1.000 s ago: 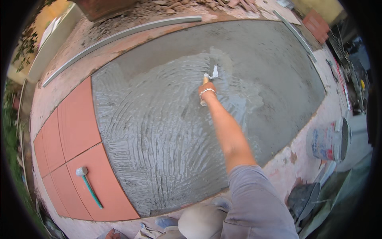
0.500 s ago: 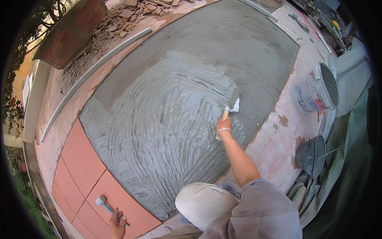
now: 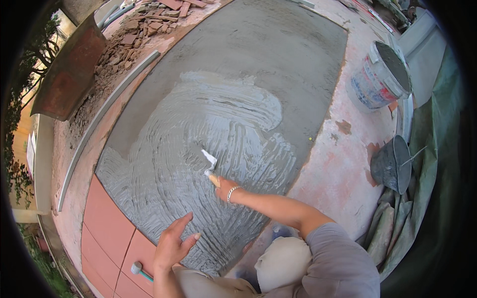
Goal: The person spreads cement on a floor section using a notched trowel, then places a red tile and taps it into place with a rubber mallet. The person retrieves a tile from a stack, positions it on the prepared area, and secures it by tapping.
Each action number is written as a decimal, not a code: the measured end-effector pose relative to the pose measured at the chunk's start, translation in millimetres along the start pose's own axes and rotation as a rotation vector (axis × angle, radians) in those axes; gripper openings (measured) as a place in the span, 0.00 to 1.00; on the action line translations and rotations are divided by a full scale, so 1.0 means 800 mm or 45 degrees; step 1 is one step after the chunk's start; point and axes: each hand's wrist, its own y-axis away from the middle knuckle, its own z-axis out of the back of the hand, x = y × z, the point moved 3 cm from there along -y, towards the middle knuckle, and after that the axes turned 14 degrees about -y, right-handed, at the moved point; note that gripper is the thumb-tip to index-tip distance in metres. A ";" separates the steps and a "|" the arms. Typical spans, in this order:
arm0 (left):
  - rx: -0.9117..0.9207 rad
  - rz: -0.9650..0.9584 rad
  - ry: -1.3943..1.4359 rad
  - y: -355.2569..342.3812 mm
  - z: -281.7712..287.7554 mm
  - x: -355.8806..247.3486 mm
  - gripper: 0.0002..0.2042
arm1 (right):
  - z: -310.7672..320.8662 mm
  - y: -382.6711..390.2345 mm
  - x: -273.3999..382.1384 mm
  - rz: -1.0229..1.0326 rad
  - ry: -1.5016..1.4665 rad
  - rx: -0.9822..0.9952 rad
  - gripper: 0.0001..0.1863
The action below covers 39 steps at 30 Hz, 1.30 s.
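Note:
My right hand (image 3: 227,189) is closed round the wooden handle of a trowel (image 3: 210,161). The trowel's blade, bright with glare, lies at the ridged grey mortar (image 3: 174,144) near the middle of the bed. My left hand (image 3: 174,243) hangs to the lower left with thumb and fingers apart, holding nothing, over the border between mortar and red tiles (image 3: 106,213). Just left of that wrist, a mallet (image 3: 137,268) with a grey head and teal handle rests on the tiles; my forearm hides the handle's end.
A metal straightedge bar (image 3: 99,121) runs along the left side, with broken tile rubble (image 3: 131,37) and a rusty wheelbarrow tray (image 3: 69,72) beyond it. On the right stand a mortar-filled white bucket (image 3: 372,84), a dark bucket (image 3: 390,164) and a green tarp (image 3: 427,193).
The trowel in my right hand has moved left and nearer across the mortar. My left hand has released the mallet onto the tiles and risen to the right, fingers spreading.

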 end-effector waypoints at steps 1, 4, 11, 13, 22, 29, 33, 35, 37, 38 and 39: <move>0.027 -0.022 -0.033 -0.011 -0.010 0.002 0.28 | 0.018 0.004 -0.013 -0.032 -0.045 -0.082 0.26; 0.093 -0.055 -0.061 -0.032 -0.027 0.008 0.28 | 0.076 0.022 -0.054 -0.175 -0.150 -0.368 0.28; 0.161 -0.186 -0.023 -0.057 -0.051 -0.001 0.28 | 0.184 0.086 -0.158 -0.244 -0.236 -0.999 0.26; 0.170 -0.231 -0.035 -0.063 -0.056 -0.006 0.28 | 0.193 0.101 -0.173 -0.304 -0.366 -1.022 0.28; 0.252 -0.221 -0.016 -0.086 -0.070 -0.023 0.28 | 0.053 0.153 -0.132 -0.137 -0.169 -0.306 0.26; 0.298 -0.233 -0.012 -0.093 -0.076 -0.026 0.28 | 0.072 0.163 -0.161 -0.209 -0.132 -0.428 0.31; 0.284 -0.224 0.005 -0.091 -0.075 -0.023 0.28 | 0.136 0.169 -0.199 -0.249 -0.109 -0.675 0.30; 0.280 -0.234 0.007 -0.091 -0.075 -0.023 0.28 | 0.165 0.169 -0.210 -0.255 -0.105 -0.748 0.29; 0.268 -0.260 -0.016 -0.090 -0.074 -0.024 0.28 | 0.195 0.169 -0.218 -0.252 -0.097 -0.813 0.29; 0.269 -0.261 -0.024 -0.089 -0.074 -0.024 0.28 | 0.207 0.167 -0.221 -0.256 -0.082 -0.829 0.29; 0.269 -0.265 -0.032 -0.088 -0.074 -0.025 0.29 | 0.220 0.165 -0.223 -0.268 -0.065 -0.848 0.28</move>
